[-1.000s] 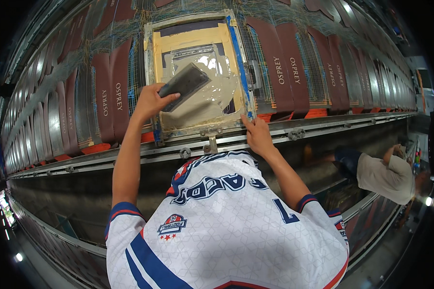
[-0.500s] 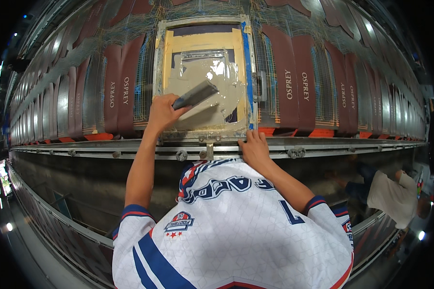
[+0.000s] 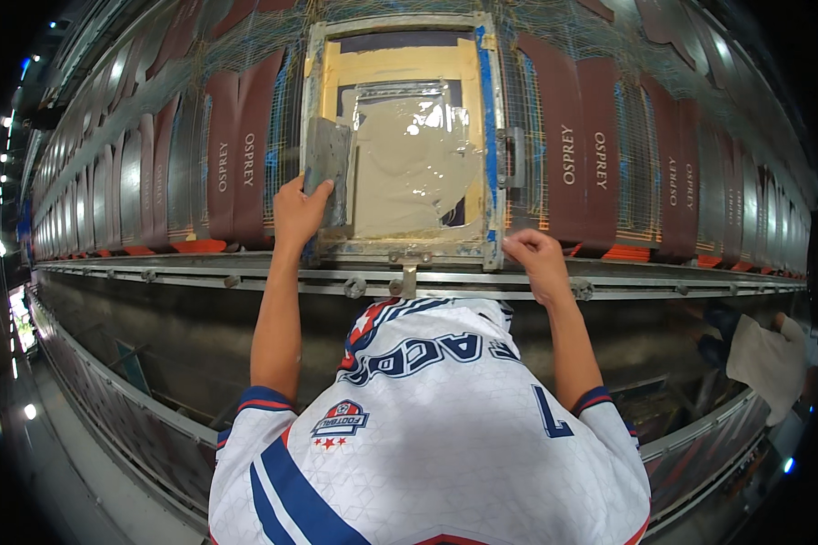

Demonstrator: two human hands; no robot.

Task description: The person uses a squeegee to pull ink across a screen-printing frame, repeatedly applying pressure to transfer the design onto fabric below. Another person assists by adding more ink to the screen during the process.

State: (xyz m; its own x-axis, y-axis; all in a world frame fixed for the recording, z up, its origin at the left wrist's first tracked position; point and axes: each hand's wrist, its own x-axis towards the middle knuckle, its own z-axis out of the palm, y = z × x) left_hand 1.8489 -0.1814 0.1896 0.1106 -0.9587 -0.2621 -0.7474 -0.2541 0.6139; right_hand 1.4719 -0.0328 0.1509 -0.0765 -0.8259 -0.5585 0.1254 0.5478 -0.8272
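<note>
Squeegee (image 3: 329,173), flat grey slab with a smeared face, sits at the left side of a framed screen (image 3: 373,249), long edge running roughly along the left rail. Left hand (image 3: 300,215) has it gripped by the lower left part: thumb on the broad face, fingers wrapped round the outer side. So the tool lies just beyond the left hand, pointing up and away from the body; whether its edge rests on the frame or is held above it, can't tell. Well apart from the right hand (image 3: 538,259), with the width of the paste between.

Right hand is at the lower right corner of the frame, fingers bent in, thumb close to the index finger. Can't tell if the fingertips touch the corner or pinch anything small.

Beige paste (image 3: 409,168), wet and shiny, covers most of the middle of the screen, to the right of the squeegee. Yellow tape (image 3: 395,61) borders it; blue tape (image 3: 490,127) runs down the right rail, with a metal handle (image 3: 513,156) outside that. Metal bracket (image 3: 409,276) at the near edge, over a long metal rail (image 3: 482,285). Maroon printed pieces (image 3: 563,154) lie on both sides of the frame. Another person (image 3: 765,359) at far right.
</note>
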